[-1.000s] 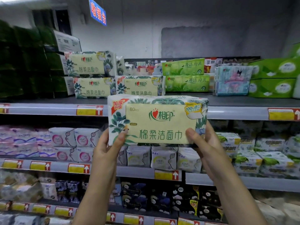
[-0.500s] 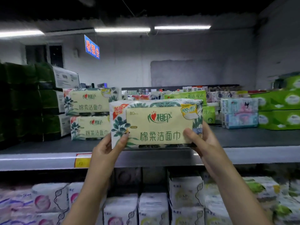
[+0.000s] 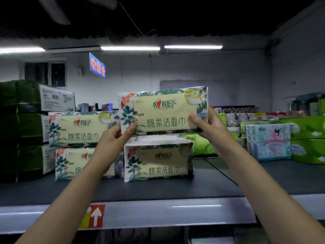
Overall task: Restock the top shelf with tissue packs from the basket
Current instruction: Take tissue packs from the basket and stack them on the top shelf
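A cream tissue pack [image 3: 164,110] with leaf print and green lettering is held up over the top shelf [image 3: 175,189]. My left hand [image 3: 114,138] pinches its lower left corner and my right hand [image 3: 209,127] grips its right end. The pack hovers just above another identical pack [image 3: 158,159] standing on the shelf. To the left, two more of these packs are stacked, one [image 3: 80,128] above the other [image 3: 70,164]. The basket is out of view.
Dark green bundles [image 3: 22,129] fill the shelf's left end. Green tissue packs [image 3: 202,143], a blue-pink pack [image 3: 269,140] and green boxes [image 3: 309,140] stand to the right. The shelf's grey front rail [image 3: 158,213] carries a red arrow tag [image 3: 95,216].
Both hands have lifted the pack up and over the shelf, from the front edge to above the standing pack. The view has tilted upward.
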